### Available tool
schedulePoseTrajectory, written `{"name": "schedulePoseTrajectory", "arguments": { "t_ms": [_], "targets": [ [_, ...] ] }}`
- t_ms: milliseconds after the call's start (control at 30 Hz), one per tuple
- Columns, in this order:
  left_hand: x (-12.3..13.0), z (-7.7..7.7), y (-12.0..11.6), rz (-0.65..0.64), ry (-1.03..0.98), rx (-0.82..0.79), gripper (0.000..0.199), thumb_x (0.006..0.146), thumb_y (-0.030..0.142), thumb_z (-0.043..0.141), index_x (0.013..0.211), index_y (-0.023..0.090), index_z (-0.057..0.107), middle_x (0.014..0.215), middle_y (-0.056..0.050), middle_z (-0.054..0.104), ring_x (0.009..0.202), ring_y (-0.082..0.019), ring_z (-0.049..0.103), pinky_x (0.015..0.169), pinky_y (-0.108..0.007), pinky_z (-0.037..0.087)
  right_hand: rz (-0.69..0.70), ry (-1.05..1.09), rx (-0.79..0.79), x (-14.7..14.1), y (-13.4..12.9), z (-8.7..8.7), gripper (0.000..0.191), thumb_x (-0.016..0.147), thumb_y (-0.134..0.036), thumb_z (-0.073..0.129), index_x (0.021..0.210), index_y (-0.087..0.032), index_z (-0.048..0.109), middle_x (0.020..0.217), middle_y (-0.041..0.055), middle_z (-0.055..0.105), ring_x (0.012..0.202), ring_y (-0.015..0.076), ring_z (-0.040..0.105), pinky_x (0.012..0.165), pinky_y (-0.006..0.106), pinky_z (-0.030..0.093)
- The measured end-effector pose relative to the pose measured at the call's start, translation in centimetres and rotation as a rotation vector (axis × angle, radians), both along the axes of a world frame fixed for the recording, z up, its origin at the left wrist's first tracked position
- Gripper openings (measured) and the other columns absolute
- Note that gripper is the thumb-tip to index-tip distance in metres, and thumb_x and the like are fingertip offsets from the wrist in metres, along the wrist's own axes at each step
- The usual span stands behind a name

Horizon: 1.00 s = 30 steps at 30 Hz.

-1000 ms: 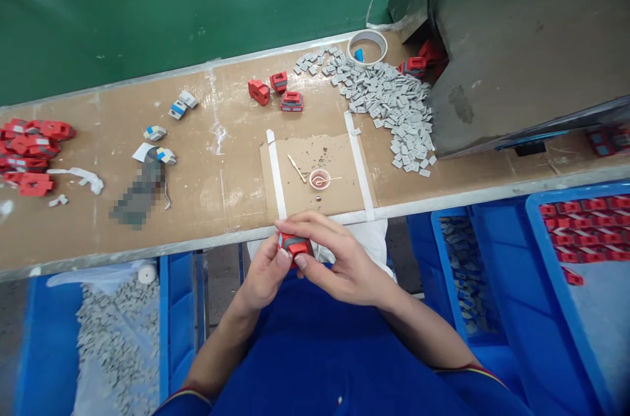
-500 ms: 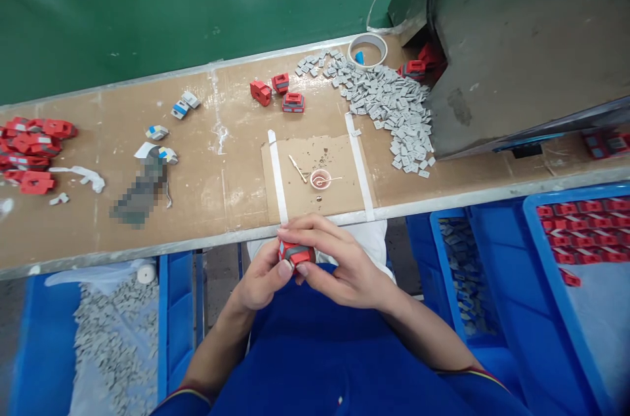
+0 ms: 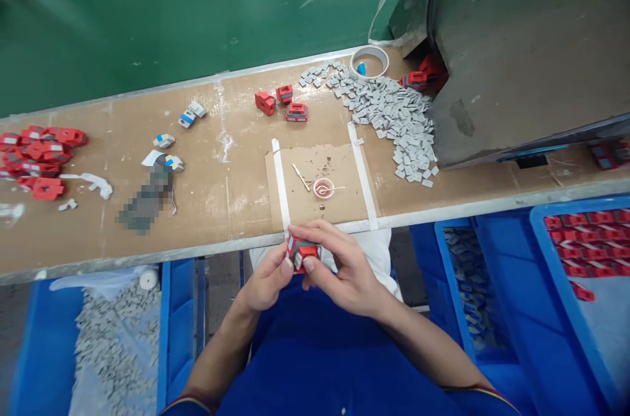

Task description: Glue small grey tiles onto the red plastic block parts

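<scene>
A red and grey block point(image 3: 304, 250) is held between both hands just off the table's front edge. My left hand point(image 3: 266, 277) grips its left side, thumb at the lower corner. Around its right side and top are the closed fingers of my right hand point(image 3: 344, 265), with the thumb on the front. Beyond the hands, a small cup point(image 3: 323, 189) with a thin stick in it stands on a taped cardboard sheet point(image 3: 344, 165). Another short stick point(image 3: 301, 177) lies left of the cup.
Grey tiles point(image 3: 394, 117) are heaped at the right, beside a tape roll point(image 3: 353, 63). Red blocks point(image 3: 296, 112) stand mid-table, with more point(image 3: 46, 187) at the far left. Blue bins point(image 3: 539, 226) flank the body. A large metal box point(image 3: 522, 62) overhangs the table's right.
The block has turned in the hands and shows more of its grey and silver parts. The whole view has shifted slightly, so the table sits a little lower and further right.
</scene>
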<state>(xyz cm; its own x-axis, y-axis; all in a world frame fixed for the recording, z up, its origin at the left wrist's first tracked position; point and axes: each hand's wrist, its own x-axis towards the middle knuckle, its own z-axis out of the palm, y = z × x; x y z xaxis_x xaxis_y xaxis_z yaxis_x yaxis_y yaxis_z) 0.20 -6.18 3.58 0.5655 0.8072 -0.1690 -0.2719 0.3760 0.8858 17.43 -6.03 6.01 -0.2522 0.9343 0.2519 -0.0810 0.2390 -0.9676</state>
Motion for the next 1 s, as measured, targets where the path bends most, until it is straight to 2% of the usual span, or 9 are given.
{"name": "schedulePoseTrajectory", "arguments": {
  "t_ms": [167, 267, 333, 433, 533, 667, 833, 900, 1000],
  "targets": [
    [0.3, 0.7, 0.5, 0.040, 0.205, 0.149, 0.056, 0.098, 0.071, 0.048, 0.088, 0.017, 0.059, 0.072, -0.002, 0.058, 0.064, -0.015, 0.052, 0.060, -0.027, 0.044, 0.099, 0.026, -0.046, 0.9, 0.3, -0.8, 0.043, 0.104, -0.021, 0.054, 0.146, -0.031, 0.059, 0.124, 0.0086, 0.063, 0.115, 0.0204, 0.063, 0.097, 0.036, 0.056],
    [0.7, 1.2, 0.7, 0.083, 0.307, 0.262, 0.059, 0.099, 0.072, 0.044, 0.086, 0.016, 0.059, 0.071, 0.000, 0.056, 0.062, -0.014, 0.048, 0.060, -0.027, 0.041, 0.091, 0.030, -0.078, 1.1, 0.3, -1.2, 0.044, 0.106, -0.024, 0.052, 0.148, -0.034, 0.057, 0.132, 0.0088, 0.062, 0.124, 0.0223, 0.060, 0.104, 0.039, 0.053],
    [0.9, 1.6, 0.6, 0.095, 0.335, 0.283, 0.060, 0.099, 0.073, 0.043, 0.088, 0.016, 0.060, 0.073, -0.001, 0.057, 0.063, -0.014, 0.048, 0.063, -0.027, 0.043, 0.079, 0.033, -0.098, 1.1, 0.3, -1.4, 0.042, 0.107, -0.026, 0.052, 0.148, -0.035, 0.057, 0.133, 0.0084, 0.063, 0.127, 0.0231, 0.059, 0.107, 0.040, 0.051],
    [1.0, 2.2, 0.4, 0.058, 0.346, 0.256, 0.059, 0.098, 0.071, 0.046, 0.104, 0.015, 0.064, 0.088, -0.005, 0.065, 0.075, -0.017, 0.057, 0.074, -0.030, 0.050, 0.047, 0.080, -0.128, 0.9, 0.3, -1.6, 0.039, 0.106, -0.030, 0.054, 0.144, -0.037, 0.061, 0.131, 0.0075, 0.065, 0.125, 0.0233, 0.060, 0.107, 0.041, 0.051],
    [0.8, 3.0, 0.3, -0.018, 0.401, 0.228, 0.046, 0.100, 0.058, 0.055, 0.116, 0.016, 0.063, 0.105, -0.008, 0.070, 0.093, -0.022, 0.064, 0.087, -0.033, 0.052, 0.019, 0.168, -0.169, 0.5, 0.3, -1.8, 0.035, 0.105, -0.035, 0.058, 0.138, -0.036, 0.066, 0.123, 0.0068, 0.066, 0.117, 0.0224, 0.063, 0.101, 0.038, 0.053],
    [0.9, 3.7, 0.6, -0.059, 0.529, 0.226, 0.024, 0.097, 0.035, 0.059, 0.111, 0.016, 0.065, 0.098, -0.005, 0.071, 0.087, -0.020, 0.065, 0.081, -0.030, 0.053, -0.011, 0.287, -0.287, 0.3, 0.2, -2.3, 0.028, 0.101, -0.037, 0.065, 0.127, -0.034, 0.073, 0.119, 0.0060, 0.068, 0.108, 0.0208, 0.066, 0.096, 0.036, 0.055],
    [1.4, 4.1, 1.2, -0.106, 0.579, 0.261, 0.036, 0.094, 0.030, 0.062, 0.128, 0.017, 0.065, 0.095, -0.004, 0.073, 0.084, -0.020, 0.066, 0.080, -0.029, 0.054, -0.024, 0.533, -0.547, 1.3, 0.0, -2.9, 0.030, 0.091, -0.043, 0.077, 0.120, -0.034, 0.074, 0.118, 0.0055, 0.073, 0.101, 0.0226, 0.070, 0.087, 0.039, 0.060],
    [1.5, 4.1, 1.4, -0.100, 0.576, 0.287, 0.038, 0.096, 0.030, 0.060, 0.131, 0.018, 0.065, 0.092, -0.003, 0.074, 0.082, -0.020, 0.066, 0.079, -0.028, 0.054, -0.031, 0.612, -0.590, 1.9, -0.1, -2.9, 0.034, 0.086, -0.046, 0.081, 0.117, -0.033, 0.074, 0.111, 0.0062, 0.075, 0.100, 0.0246, 0.070, 0.083, 0.041, 0.060],
    [1.4, 3.9, 1.9, -0.062, 0.587, 0.356, 0.034, 0.097, 0.031, 0.059, 0.126, 0.017, 0.070, 0.082, -0.001, 0.071, 0.073, -0.017, 0.064, 0.074, -0.026, 0.054, -0.033, 0.664, -0.598, 2.6, -0.1, -2.9, 0.038, 0.081, -0.049, 0.084, 0.113, -0.032, 0.073, 0.098, 0.0060, 0.073, 0.103, 0.0271, 0.069, 0.092, 0.046, 0.057]
  ]
}}
